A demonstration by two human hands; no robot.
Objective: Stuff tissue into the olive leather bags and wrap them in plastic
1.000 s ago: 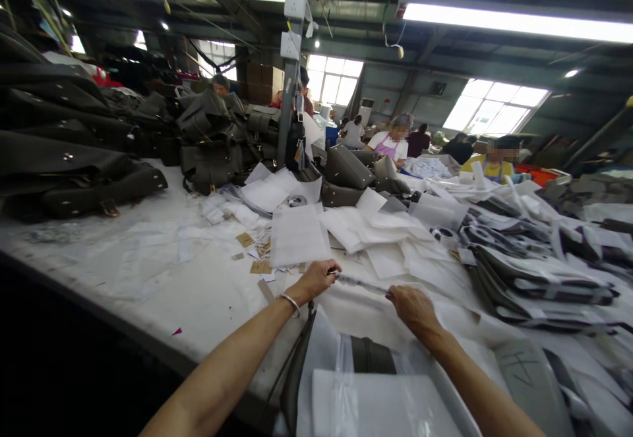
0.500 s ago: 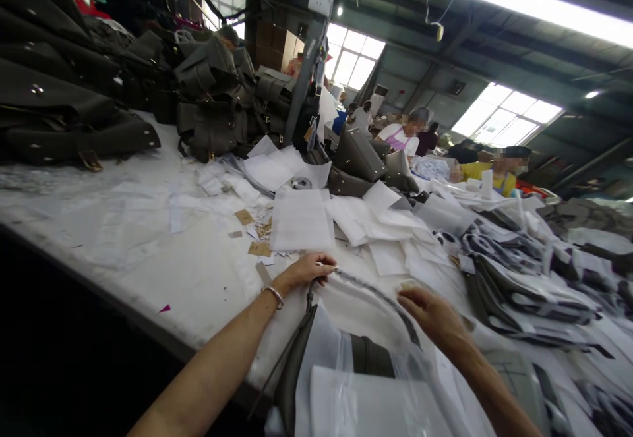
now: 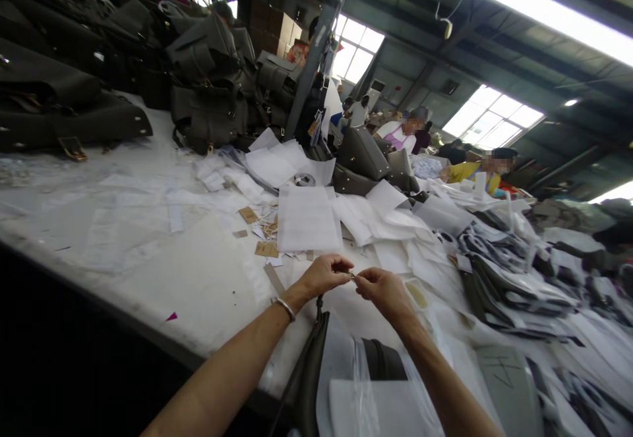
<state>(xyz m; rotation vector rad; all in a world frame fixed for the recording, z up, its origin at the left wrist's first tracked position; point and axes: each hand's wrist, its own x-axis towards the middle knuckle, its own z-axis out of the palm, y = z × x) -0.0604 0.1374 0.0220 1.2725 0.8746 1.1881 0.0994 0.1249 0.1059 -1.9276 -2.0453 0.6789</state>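
Note:
A dark grey handbag (image 3: 380, 359), partly covered with white foam sheet and clear plastic, stands at the table's near edge. Its handle (image 3: 320, 304) rises into my left hand (image 3: 326, 275), whose fingers are closed around it. Fingertip to fingertip with it, my right hand (image 3: 386, 291) pinches at the same spot. A small bit of something shows between the fingertips, too small to name. Just right of my right hand lies a yellowish roll, perhaps tape (image 3: 417, 293). My forearms and the plastic hide part of the bag.
White foam sheets (image 3: 307, 218) and brown tags (image 3: 267, 249) lie beyond my hands. Dark bags (image 3: 208, 117) are heaped at the back left, near a metal post (image 3: 309, 71). Wrapped bags (image 3: 509, 285) are stacked on the right. Co-workers (image 3: 477, 172) are farther back.
My right hand has moved left from beside the handle, and its fingertips now meet those of my left hand. My left hand keeps its hold on the handle. The view has shifted slightly.

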